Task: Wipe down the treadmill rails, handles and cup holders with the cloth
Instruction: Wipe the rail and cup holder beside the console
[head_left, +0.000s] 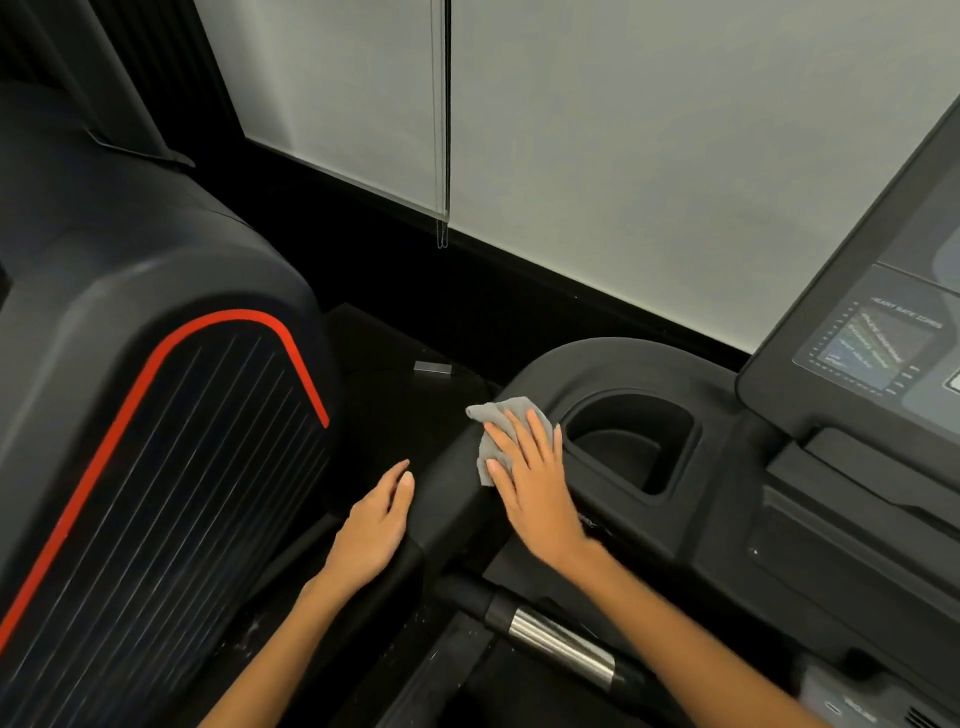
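Note:
A grey cloth (498, 415) lies on the black top of the treadmill console, just left of the deep cup holder (631, 441). My right hand (530, 478) presses flat on the cloth with straight, spread fingers. My left hand (376, 525) rests with relaxed fingers on the black side rail (441, 499) to the left, holding nothing. Below the hands runs a handle (558, 642) with a shiny metal sensor section.
The treadmill display (878, 343) rises at the right. Another black machine (156, 415) with a red stripe stands close on the left. A white roller blind (597, 130) and its cord cover the wall behind. A small grey box (432, 369) lies on the dark floor.

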